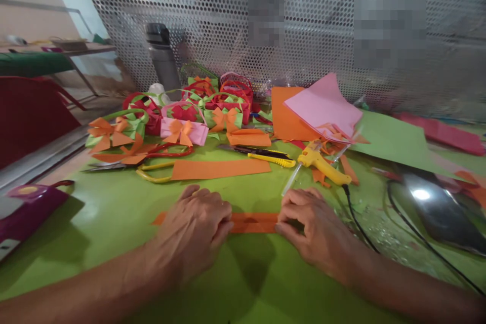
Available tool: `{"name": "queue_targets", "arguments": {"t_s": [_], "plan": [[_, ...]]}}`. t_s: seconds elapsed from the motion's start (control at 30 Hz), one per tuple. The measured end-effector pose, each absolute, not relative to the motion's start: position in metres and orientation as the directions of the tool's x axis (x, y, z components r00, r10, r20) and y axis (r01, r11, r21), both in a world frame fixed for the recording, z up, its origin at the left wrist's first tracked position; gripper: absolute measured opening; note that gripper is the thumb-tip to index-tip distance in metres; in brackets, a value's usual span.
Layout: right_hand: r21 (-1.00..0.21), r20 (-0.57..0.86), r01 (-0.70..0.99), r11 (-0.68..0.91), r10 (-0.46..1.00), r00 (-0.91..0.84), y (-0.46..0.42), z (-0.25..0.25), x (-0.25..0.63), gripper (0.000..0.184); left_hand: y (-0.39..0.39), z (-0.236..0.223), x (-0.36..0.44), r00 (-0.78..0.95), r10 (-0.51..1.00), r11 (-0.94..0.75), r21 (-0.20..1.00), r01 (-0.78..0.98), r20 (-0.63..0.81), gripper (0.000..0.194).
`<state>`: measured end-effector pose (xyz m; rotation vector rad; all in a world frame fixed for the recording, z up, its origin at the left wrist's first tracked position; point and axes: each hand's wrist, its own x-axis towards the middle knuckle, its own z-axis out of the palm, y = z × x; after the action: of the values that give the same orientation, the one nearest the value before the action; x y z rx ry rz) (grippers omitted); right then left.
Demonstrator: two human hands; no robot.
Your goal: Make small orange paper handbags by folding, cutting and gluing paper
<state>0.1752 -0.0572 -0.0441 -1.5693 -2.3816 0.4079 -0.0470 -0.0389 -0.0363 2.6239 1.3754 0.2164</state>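
A narrow folded strip of orange paper [253, 223] lies flat on the green tabletop [125, 283], its crease running lengthwise. My left hand [199, 220] is closed on the strip's left part, and a pointed orange end shows beyond the knuckles. At the right end, my right hand [307, 217] pinches the paper between thumb and curled fingers. Just behind the hands rests a wider flat orange strip [224, 169], with the yellow scissor handles [154, 172] at its left end. A yellow glue gun [322, 162] lies behind my right hand.
Small paper baskets with bows [184, 133] crowd the back left, before a grey bottle [163, 61]. Box cutters [271, 157] and red-handled scissors [167, 151] lie mid-table. Pink paper [322, 104], green sheets [395, 139] and a phone [440, 207] are right; a purple object [34, 212] left.
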Motion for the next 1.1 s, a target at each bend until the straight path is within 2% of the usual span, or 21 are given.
{"name": "queue_targets", "arguments": {"t_s": [0.2,0.33,0.53,0.8,0.97,1.1], "plan": [[-0.411,0.011,0.856,0.315,0.94,-0.34,-0.055,-0.044,0.174,0.019,-0.04,-0.037,-0.046,0.544,0.839,-0.54,0.18,0.822,0.035,0.024],[-0.433,-0.006,0.848,0.307,0.939,-0.343,-0.055,-0.043,0.176,0.02,-0.04,-0.042,-0.047,0.551,0.831,-0.555,0.187,0.811,0.077,0.024],[-0.405,0.0,0.845,0.349,0.924,-0.382,-0.056,-0.041,0.175,0.023,-0.039,-0.055,-0.049,0.565,0.788,-0.609,0.177,0.773,0.244,0.026],[-0.388,-0.006,0.853,0.35,0.924,-0.382,-0.053,-0.042,0.172,0.021,-0.04,-0.052,-0.048,0.58,0.774,-0.624,0.149,0.767,0.253,0.026],[-0.372,-0.026,0.859,0.351,0.921,-0.388,-0.052,-0.039,0.17,0.022,-0.039,-0.057,-0.047,0.568,0.753,-0.632,0.125,0.765,0.332,0.025],[-0.365,-0.023,0.856,0.366,0.916,-0.401,-0.051,-0.038,0.169,0.02,-0.04,-0.055,-0.046,0.575,0.75,-0.633,0.102,0.767,0.328,0.023]]}}
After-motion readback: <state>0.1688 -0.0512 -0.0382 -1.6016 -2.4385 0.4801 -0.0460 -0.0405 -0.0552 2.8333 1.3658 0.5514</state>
